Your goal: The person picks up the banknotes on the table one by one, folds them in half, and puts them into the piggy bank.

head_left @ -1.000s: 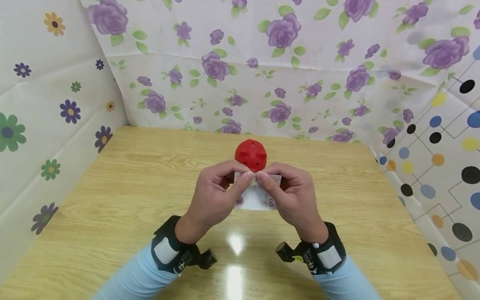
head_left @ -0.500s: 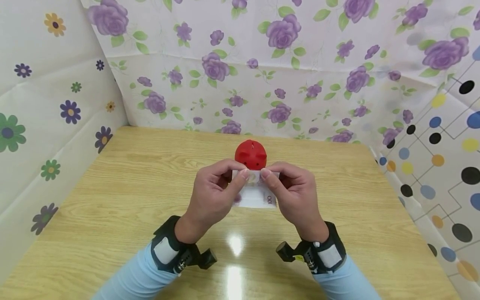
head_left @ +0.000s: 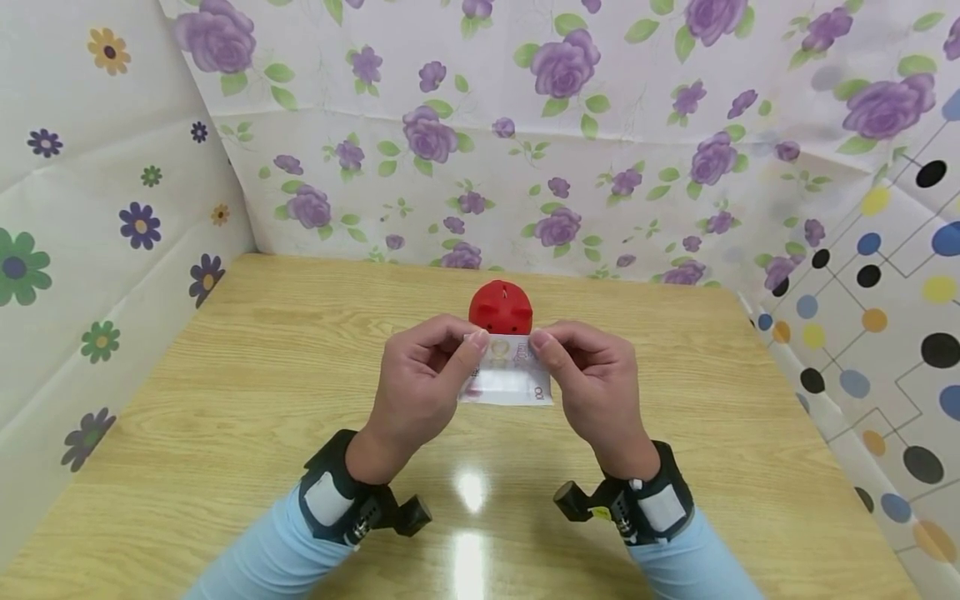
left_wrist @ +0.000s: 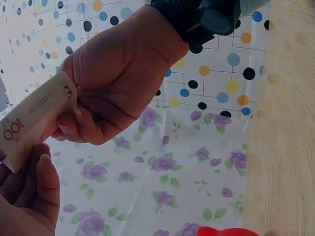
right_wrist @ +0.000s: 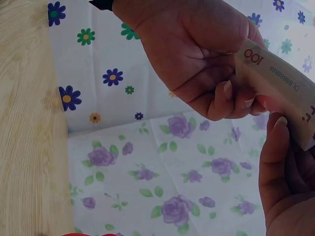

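Observation:
A banknote marked 100 is stretched between my two hands in the head view. My left hand pinches its upper left edge between thumb and fingers. At the upper right edge, my right hand pinches it the same way. The banknote looks bent in the left wrist view, and a serial number shows on the banknote in the right wrist view. Just beyond the hands stands a red piggy bank with a slot on top; the note and fingertips cover its lower front.
The wooden table spreads around the hands. Behind it hangs a cloth with purple roses. A flower-patterned cloth borders the left side and a dotted cloth the right. Both wrists wear black straps.
My hands have moved apart along the banknote's upper edge, showing more of its middle. The note has risen slightly and flattened. The piggy bank has stayed in place.

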`<action>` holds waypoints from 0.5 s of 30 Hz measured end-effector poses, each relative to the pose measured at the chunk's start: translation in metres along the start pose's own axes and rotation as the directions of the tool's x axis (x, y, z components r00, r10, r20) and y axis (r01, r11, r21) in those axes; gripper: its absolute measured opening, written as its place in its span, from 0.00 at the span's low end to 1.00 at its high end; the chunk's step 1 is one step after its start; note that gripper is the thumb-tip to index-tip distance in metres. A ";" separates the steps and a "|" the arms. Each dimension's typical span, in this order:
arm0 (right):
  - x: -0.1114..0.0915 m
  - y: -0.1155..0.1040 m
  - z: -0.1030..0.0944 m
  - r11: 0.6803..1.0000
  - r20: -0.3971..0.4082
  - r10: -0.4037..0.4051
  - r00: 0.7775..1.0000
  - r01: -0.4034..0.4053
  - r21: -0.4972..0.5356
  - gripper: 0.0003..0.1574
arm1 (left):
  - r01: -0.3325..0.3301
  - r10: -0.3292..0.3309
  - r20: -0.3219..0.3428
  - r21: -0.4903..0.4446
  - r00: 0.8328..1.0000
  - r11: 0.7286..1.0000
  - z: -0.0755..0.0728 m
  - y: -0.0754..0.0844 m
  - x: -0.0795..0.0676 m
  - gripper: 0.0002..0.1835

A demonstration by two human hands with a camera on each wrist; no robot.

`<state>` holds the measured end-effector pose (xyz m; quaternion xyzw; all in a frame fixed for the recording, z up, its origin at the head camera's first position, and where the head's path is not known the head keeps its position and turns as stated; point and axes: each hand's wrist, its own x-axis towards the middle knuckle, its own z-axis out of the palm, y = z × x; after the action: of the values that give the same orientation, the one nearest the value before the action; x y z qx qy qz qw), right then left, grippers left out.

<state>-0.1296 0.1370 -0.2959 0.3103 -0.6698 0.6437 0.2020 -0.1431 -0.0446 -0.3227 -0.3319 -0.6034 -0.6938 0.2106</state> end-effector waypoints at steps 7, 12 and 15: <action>0.001 0.002 -0.001 1.000 -0.008 0.018 1.000 -0.018 0.001 0.12 | 0.006 -0.003 -0.038 0.066 0.999 0.998 -0.003 -0.001 0.000 0.08; 0.002 0.003 0.000 0.999 -0.008 -0.024 1.000 0.024 0.025 0.12 | 0.012 -0.009 -0.060 0.048 0.998 0.999 -0.004 -0.002 0.001 0.08; 0.001 0.004 0.000 0.999 -0.012 -0.028 1.000 0.029 0.027 0.13 | 0.018 -0.015 -0.065 0.038 0.998 0.999 -0.003 -0.001 0.001 0.08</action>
<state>-0.1331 0.1369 -0.2980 0.3187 -0.6552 0.6517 0.2109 -0.1457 -0.0474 -0.3228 -0.3002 -0.6122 -0.6943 0.2304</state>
